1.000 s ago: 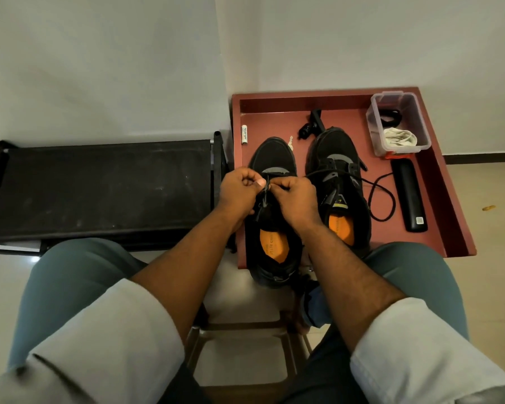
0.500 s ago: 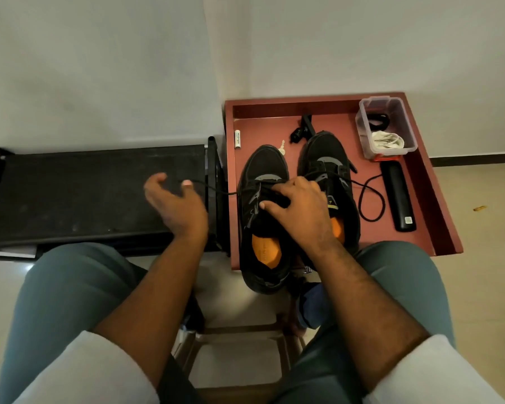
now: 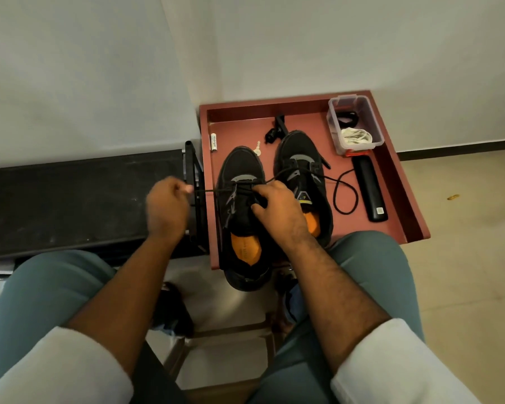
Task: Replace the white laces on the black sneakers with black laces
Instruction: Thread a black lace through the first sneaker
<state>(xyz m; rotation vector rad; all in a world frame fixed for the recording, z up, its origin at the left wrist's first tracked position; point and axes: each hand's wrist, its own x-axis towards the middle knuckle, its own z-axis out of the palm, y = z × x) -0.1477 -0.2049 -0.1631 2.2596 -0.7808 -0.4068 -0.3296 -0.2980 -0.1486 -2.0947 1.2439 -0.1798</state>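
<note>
Two black sneakers with orange insoles stand side by side on a red tray [image 3: 397,182]. My left hand [image 3: 165,207] is left of the left sneaker [image 3: 241,167] and pinches one end of a black lace [image 3: 207,191], which runs taut from the shoe's lower eyelets. My right hand [image 3: 277,211] rests on the tongue and presses the shoe down, fingers curled at the eyelets. The right sneaker [image 3: 299,153] carries a black lace whose loose end [image 3: 344,196] loops on the tray. White laces [image 3: 356,137] lie bundled in a clear plastic box [image 3: 375,121].
A black oblong case [image 3: 369,188] lies right of the shoes. A small white tube [image 3: 213,142], a black clip [image 3: 276,132] and a small pale key sit at the tray's back. A black bench [image 3: 79,196] stands to the left, my knees below.
My left hand went out to the left with the lace end and has since closed round it and come back nearer the shoe. My right hand stayed on the left sneaker.
</note>
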